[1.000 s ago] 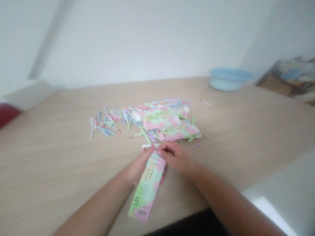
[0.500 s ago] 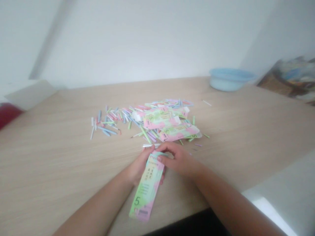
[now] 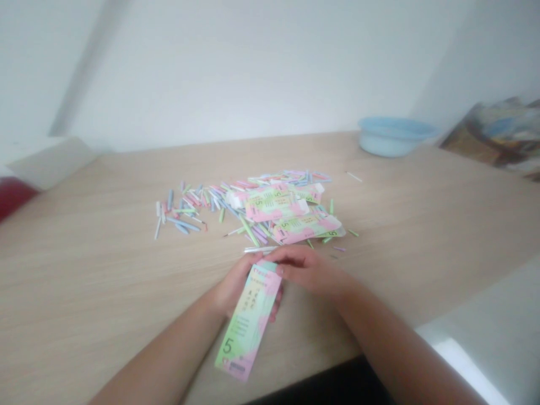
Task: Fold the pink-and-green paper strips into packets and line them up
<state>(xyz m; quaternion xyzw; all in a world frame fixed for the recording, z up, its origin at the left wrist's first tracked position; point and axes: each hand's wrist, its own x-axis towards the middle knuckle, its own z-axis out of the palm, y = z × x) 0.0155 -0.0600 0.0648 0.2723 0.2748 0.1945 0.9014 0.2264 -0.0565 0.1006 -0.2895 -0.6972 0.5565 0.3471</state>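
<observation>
Two hands over wood table (image 3: 105, 292): L hand (image 3: 236, 287) curled behind pink-green paper strip (image 3: 248, 320), R hand (image 3: 310, 273) pressed across strip's top end. Loose sticks (image 3: 189, 211) just ahead. Risks: strip torn by hard tug; sticks scattered by slipped knuckle.

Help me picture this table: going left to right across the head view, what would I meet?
Red object, white card, coloured sticks, left hand, right hand, blue bowl, colourful printed pile
</observation>
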